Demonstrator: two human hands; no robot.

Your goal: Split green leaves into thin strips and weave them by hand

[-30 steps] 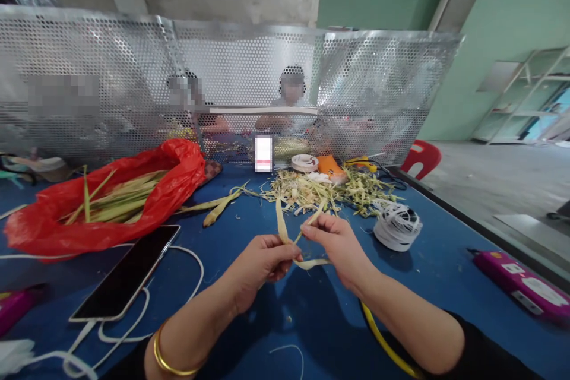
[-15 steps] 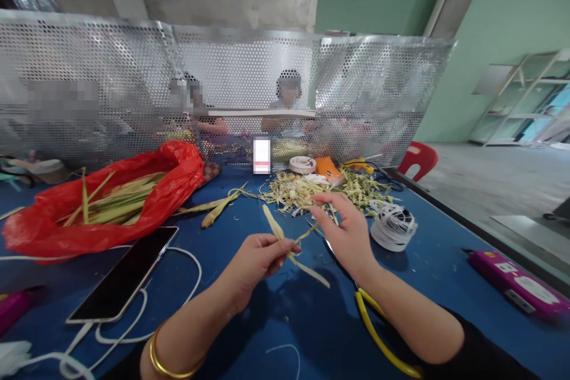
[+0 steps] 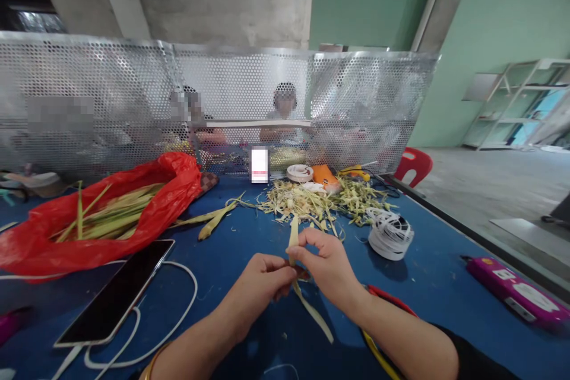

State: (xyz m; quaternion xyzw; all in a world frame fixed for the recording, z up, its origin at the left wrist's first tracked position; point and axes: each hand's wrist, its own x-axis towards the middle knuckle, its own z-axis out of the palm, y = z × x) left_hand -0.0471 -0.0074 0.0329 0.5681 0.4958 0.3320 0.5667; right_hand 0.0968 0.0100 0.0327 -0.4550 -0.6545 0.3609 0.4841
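Note:
Over the middle of the blue table, my left hand is closed on a pale, dried leaf strip, whose lower end hangs toward me. My right hand meets it from the right, thumb and fingers pinched on the strip's upper part, which sticks up toward the back. The spot where the fingers come together is partly hidden. Beyond my hands lies a heap of small knotted leaf pieces. Under my right forearm are tool handles, one red and one yellow.
At left, a red plastic bag holds long leaves beside a phone with a white cable. A white strap roll and a purple case are at right. Behind a perforated metal screen sit people.
My right hand has come down and closed on the strip beside my left hand; before, its fingers were raised apart. The whole view has shifted slightly downward.

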